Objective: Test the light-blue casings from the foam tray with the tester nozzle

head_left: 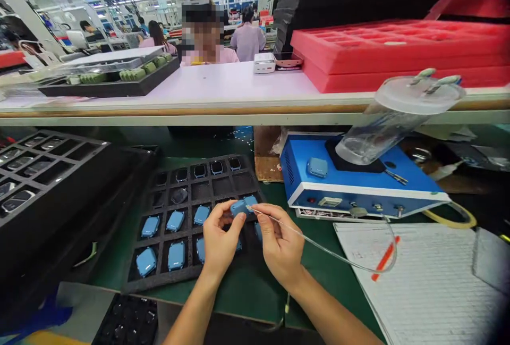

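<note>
My left hand pinches a small blue watch case between thumb and fingers, above a black foam tray. In my right hand is the end of a thin clear tube, its tip at the right side of the held case. Whether the tip touches the case I cannot tell. The tube curves away toward the front of a blue benchtop machine. Blue watch cases lie in the tray's near rows, while the far row holds dark-faced pieces. My hands hide part of the tray.
Another blue case and a clear cylinder stand on the machine. Black trays are stacked at left, and paper sheets lie at right. A white shelf crosses behind, with red foam trays on it. A person sits beyond.
</note>
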`<move>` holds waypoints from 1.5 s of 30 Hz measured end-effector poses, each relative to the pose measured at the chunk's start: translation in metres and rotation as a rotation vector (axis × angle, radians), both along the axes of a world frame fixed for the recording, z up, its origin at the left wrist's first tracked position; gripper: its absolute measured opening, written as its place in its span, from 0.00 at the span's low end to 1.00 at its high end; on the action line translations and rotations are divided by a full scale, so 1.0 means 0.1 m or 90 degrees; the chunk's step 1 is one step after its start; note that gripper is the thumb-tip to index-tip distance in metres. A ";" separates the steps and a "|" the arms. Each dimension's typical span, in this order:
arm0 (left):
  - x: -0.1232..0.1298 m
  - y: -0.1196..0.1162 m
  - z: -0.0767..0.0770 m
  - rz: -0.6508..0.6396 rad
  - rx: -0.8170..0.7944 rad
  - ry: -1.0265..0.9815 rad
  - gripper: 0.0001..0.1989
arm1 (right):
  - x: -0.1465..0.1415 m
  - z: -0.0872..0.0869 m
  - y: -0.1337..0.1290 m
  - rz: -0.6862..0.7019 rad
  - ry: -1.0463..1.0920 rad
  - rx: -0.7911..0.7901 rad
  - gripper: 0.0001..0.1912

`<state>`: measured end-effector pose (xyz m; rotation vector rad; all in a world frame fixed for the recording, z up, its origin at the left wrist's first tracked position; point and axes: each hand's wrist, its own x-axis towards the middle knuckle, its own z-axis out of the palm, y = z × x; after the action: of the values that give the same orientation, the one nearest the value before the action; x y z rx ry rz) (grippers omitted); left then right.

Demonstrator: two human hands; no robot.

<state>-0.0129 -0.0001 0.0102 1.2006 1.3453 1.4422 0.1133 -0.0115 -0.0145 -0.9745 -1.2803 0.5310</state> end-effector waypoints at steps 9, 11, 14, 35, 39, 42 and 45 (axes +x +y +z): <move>0.03 -0.05 -0.01 0.010 0.050 0.033 0.10 | -0.01 -0.01 -0.01 0.021 -0.023 0.015 0.09; 0.03 -0.06 -0.01 0.009 0.053 0.041 0.10 | -0.01 0.00 -0.02 0.019 -0.025 0.018 0.09; 0.02 -0.06 -0.03 0.008 0.053 0.054 0.10 | -0.01 0.00 -0.03 0.017 -0.018 0.016 0.10; 0.01 -0.08 -0.04 0.010 0.048 0.070 0.10 | -0.01 0.00 -0.03 0.023 -0.009 -0.002 0.09; 0.01 -0.08 -0.05 0.018 0.056 0.085 0.11 | 0.00 -0.02 -0.03 0.031 -0.017 0.003 0.09; 0.01 -0.07 -0.06 0.018 0.061 0.095 0.11 | 0.00 -0.02 -0.03 0.038 -0.018 0.010 0.10; 0.00 -0.06 -0.05 0.013 0.071 0.103 0.10 | 0.01 -0.01 -0.01 0.035 -0.018 0.014 0.10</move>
<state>-0.0127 -0.0063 0.0047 1.4054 1.4042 1.4764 0.1139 -0.0121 -0.0159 -0.9329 -1.3383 0.5463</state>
